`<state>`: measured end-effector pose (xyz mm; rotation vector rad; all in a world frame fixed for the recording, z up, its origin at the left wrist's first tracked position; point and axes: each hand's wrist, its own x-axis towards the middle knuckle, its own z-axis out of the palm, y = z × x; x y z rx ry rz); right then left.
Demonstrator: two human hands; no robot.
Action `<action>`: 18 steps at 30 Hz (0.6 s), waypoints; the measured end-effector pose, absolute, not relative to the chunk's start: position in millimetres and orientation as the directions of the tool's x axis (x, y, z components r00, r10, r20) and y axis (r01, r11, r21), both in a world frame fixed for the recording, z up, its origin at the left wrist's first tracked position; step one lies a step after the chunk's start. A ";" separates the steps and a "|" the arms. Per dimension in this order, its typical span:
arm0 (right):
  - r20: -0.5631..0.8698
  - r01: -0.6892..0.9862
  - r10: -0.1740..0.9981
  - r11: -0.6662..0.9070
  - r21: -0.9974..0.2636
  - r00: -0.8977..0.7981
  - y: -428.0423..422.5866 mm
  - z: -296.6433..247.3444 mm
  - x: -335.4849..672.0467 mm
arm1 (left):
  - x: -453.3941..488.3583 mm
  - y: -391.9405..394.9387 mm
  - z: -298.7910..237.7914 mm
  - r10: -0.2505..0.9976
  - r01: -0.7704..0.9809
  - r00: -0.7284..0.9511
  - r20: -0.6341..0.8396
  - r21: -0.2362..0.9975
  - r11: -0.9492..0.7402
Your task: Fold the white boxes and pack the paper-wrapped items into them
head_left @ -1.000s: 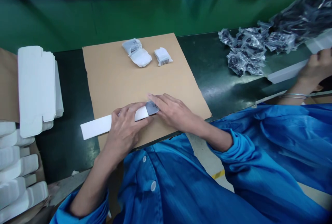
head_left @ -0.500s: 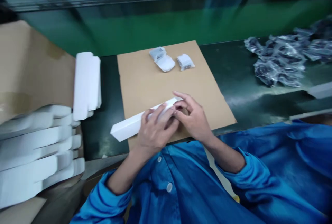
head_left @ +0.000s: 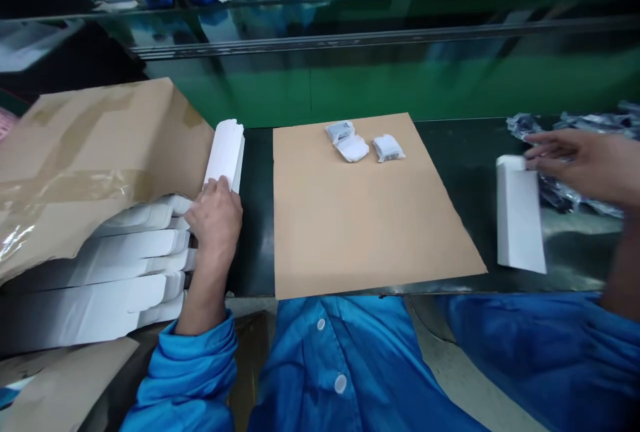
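Note:
My left hand is at the left, its fingers curled on the near end of a small stack of flat white box blanks. My right hand is far out to the right over the dark belt. Its fingertips pinch the far end of a long closed white box that lies on the belt. Between the hands lies a brown cardboard sheet. On its far part are three small white and grey plastic packets.
More flat white blanks are piled in an open brown carton at the left. Dark items in clear bags lie on the belt at the right. Beyond a green wall and rail, other people work at another bench.
Both hands have left the middle of the cardboard. My right hand carried the closed white box right onto the belt. My left hand went left to the flat blanks. The view swung left.

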<state>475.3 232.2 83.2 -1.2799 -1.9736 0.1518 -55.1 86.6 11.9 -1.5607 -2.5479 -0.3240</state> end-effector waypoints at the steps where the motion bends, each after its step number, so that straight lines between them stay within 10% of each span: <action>1: 0.519 0.785 0.830 0.455 -0.421 -0.203 228.4 78.2 460.2 | -54.8 84.9 11.7 0.844 0.883 -0.469 0.260 0.129 0.451; 6: 0.335 0.642 0.891 0.454 -0.618 -0.307 144.1 41.5 321.0 | -26.1 60.9 3.8 0.793 0.933 -0.358 0.493 0.217 0.287; 9: 0.085 0.127 0.883 0.160 -0.979 -0.462 101.8 21.0 242.3 | 32.1 31.5 -6.7 0.766 0.986 -0.047 0.641 0.151 -0.066; 13: -0.045 0.053 0.876 -0.022 -0.998 -0.480 107.5 18.7 227.7 | 85.2 -8.5 6.0 0.799 0.863 0.207 0.564 0.280 -0.421; 18: -0.162 0.284 0.340 0.347 -0.894 -0.926 132.2 61.0 280.2 | 43.9 3.1 48.9 0.959 0.593 -0.202 0.198 0.804 -0.041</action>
